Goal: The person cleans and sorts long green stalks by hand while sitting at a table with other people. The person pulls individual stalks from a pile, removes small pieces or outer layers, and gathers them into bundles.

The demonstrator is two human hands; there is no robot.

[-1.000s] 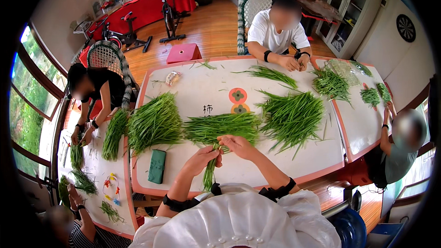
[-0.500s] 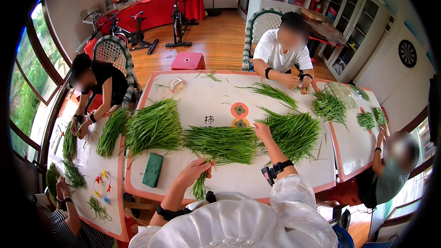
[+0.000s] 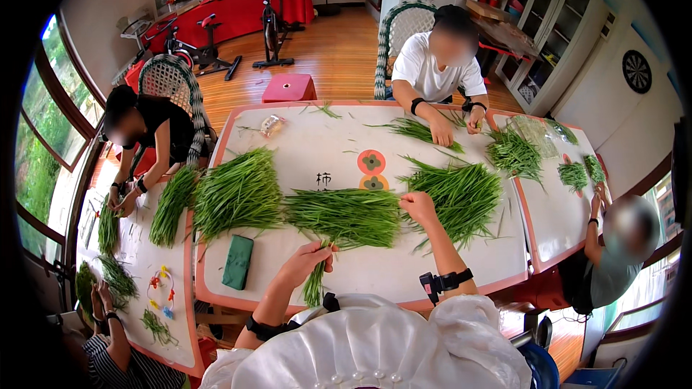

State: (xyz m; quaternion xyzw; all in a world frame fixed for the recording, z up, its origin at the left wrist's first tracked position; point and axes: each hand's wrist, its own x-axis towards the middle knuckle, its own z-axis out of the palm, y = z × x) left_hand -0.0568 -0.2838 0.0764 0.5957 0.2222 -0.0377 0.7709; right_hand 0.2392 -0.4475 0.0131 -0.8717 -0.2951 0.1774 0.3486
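Note:
My left hand [image 3: 304, 262] is closed round a small bunch of long green grass-like stalks [image 3: 313, 287], which hangs down toward the table's near edge. Just beyond it lies a wide middle pile of the same stalks [image 3: 342, 217], spread left to right. At that pile's right end, the fingertips of my right hand [image 3: 418, 207] are pinched together; whatever is between them is too small to make out. A larger heap of stalks [image 3: 461, 202] lies to the right of that hand, and another thick pile [image 3: 238, 194] lies left of the middle one.
A dark green block [image 3: 238, 262] sits at the near left of the white table [image 3: 303, 137]. Across it, a co-worker in white [image 3: 425, 65] handles stalks. Other people work at the left and right side tables. A clear plastic packet [image 3: 272, 125] lies at the far left.
The view has shifted slightly. My right hand stays by the middle pile's right end, its forearm now farther right. The co-worker opposite has brought one hand down over the far stalks.

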